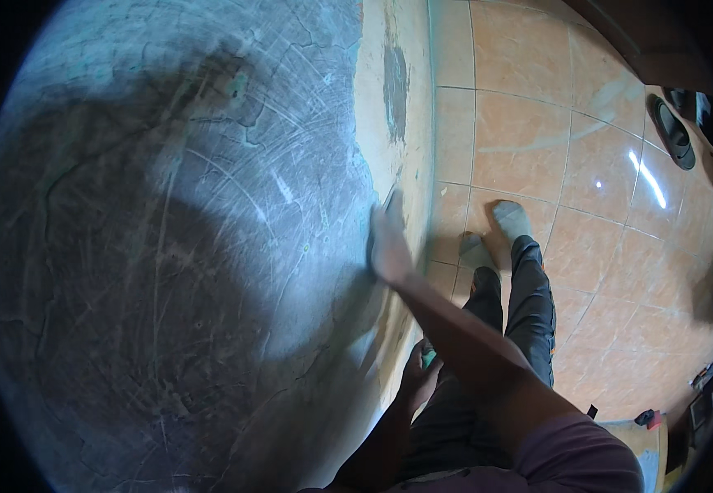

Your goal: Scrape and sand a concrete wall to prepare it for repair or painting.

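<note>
A rough wall, its grey scraped part (208, 172) covered in scratches and cracks, fills the left of the view. My right hand (392, 251) is stretched against it, where the grey meets a cream strip (379, 99). That hand is smeared by motion. A thin dark shape shows at its fingertips; whether it is a tool or a shadow I cannot make out. Lower down, close to my thighs, my left hand (419, 380) is closed around a small green object (429, 359), mostly hidden by the fingers and the right forearm.
Orange-tan floor tiles (521, 135) run along the wall's foot. My feet in grey socks (511, 218) stand near it. A dark shoe (672, 133) lies at the far right, by dark furniture (619, 37). A small red and black item (649, 419) rests at the lower right.
</note>
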The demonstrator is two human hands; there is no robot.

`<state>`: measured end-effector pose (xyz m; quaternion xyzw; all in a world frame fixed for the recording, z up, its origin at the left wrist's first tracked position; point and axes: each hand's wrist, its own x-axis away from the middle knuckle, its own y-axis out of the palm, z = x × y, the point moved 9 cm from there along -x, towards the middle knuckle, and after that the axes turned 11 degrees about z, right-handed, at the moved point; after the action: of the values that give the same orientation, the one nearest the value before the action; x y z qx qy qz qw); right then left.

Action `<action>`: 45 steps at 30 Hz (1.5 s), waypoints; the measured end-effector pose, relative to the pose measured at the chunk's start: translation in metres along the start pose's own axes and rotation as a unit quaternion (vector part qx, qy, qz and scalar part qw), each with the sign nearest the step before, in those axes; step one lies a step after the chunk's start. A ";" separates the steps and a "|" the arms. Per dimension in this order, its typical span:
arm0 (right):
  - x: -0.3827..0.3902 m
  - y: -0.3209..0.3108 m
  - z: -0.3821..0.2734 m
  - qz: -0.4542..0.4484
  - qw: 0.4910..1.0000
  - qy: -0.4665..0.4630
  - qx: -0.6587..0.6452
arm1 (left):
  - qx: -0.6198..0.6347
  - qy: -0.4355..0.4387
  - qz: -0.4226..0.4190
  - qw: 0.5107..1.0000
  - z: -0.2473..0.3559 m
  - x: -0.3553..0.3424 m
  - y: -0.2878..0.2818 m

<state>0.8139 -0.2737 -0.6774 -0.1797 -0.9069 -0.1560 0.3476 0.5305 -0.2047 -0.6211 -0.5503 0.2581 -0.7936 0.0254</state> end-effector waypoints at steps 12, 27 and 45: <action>-0.001 0.013 -0.013 0.013 0.992 0.036 -0.124 | 0.141 -0.028 -0.046 0.989 0.028 0.009 -0.004; 0.145 0.036 -0.074 -0.096 0.967 -0.237 0.007 | 0.124 -0.148 -0.045 0.980 -0.082 -0.010 -0.028; 0.112 0.000 -0.051 -0.111 0.967 -0.218 0.063 | -0.050 0.079 -0.101 0.990 -0.029 -0.002 0.011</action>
<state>0.7655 -0.2700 -0.5648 -0.0848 -0.9832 -0.0931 0.1323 0.5032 -0.2023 -0.6346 -0.5096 0.2422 -0.8192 -0.1031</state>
